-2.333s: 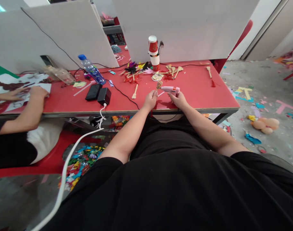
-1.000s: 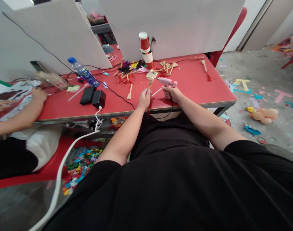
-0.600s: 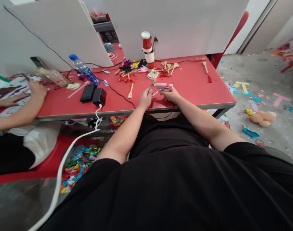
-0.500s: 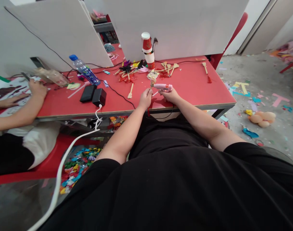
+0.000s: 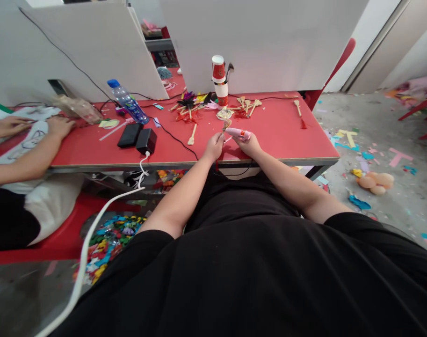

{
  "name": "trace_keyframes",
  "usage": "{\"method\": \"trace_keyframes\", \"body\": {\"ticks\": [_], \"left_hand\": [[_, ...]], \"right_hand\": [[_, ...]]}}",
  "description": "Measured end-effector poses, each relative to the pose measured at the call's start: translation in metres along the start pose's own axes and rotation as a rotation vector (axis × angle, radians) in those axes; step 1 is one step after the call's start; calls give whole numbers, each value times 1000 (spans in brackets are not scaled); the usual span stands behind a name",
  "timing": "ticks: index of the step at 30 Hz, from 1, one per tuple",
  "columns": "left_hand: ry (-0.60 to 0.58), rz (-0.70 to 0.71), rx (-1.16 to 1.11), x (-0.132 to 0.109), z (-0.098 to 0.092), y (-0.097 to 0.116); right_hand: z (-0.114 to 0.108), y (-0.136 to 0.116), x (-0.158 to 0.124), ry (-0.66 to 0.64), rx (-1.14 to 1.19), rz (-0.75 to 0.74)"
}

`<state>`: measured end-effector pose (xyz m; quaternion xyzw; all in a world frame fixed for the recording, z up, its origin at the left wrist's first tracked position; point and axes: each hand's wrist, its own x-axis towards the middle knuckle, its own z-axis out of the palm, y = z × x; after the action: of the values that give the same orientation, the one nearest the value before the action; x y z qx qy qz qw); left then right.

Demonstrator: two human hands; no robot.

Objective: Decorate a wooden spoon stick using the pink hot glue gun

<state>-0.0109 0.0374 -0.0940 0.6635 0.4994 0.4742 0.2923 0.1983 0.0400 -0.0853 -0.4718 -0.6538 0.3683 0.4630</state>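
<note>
Glue gun (image 5: 238,133) has swung to the spoon (image 5: 226,124); paper cups (image 5: 219,79) beyond.

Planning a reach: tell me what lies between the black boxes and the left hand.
Head view: between the black boxes and left hand lie a black cord and a wooden spoon.

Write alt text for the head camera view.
A seated person's right hand points a pink glue gun at a small decorated stick pinched in the left hand, above a red table. Wooden spoons, stacked paper cups and a water bottle sit farther back; another person's arm rests at far left.
</note>
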Motion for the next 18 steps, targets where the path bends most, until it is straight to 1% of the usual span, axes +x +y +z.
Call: {"method": "trace_keyframes", "body": {"ticks": [3, 11, 18], "left_hand": [[1, 5, -4, -1, -1, 4], [28, 2, -47, -2, 0, 8], [32, -4, -64, -2, 2, 10]], "right_hand": [[1, 0, -1, 82, -59, -45], [2, 6, 2, 74, -108, -41], [0, 2, 3, 85, -163, -51]]}}
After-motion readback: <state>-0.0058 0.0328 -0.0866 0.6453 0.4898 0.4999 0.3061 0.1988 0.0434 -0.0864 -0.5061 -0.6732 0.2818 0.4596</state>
